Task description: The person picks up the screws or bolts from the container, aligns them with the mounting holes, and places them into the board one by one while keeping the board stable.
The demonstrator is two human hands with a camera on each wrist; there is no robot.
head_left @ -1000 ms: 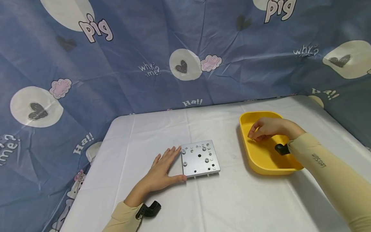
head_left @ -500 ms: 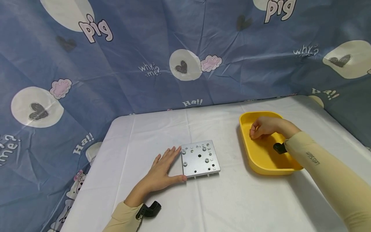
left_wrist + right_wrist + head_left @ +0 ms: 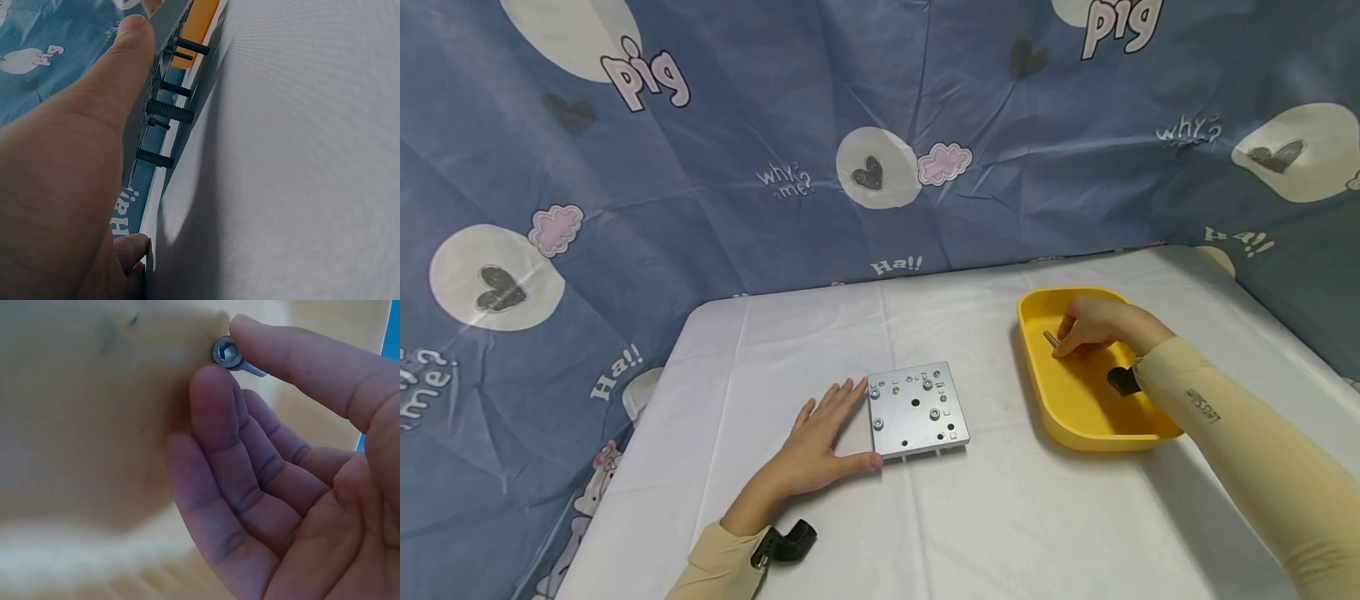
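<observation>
- Now my right hand (image 3: 1093, 327) pinches 1 screw (image 3: 227, 353) between thumb and fingertip, over the tray (image 3: 1078, 417).
- Left hand (image 3: 820, 442) lies flat, bracing the plate (image 3: 916, 410).
- I'd keep the pinch tight and lift straight.

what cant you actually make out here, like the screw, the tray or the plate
- Screw shank length: right wrist view, the right hand fingers cover most of it.
- Yellow tray contents: head view, the hand and sleeve hide part of the floor.
- Metal plate hole threads: head view, too small.
- Plate's far edge: left wrist view, cut off by the left hand.
</observation>
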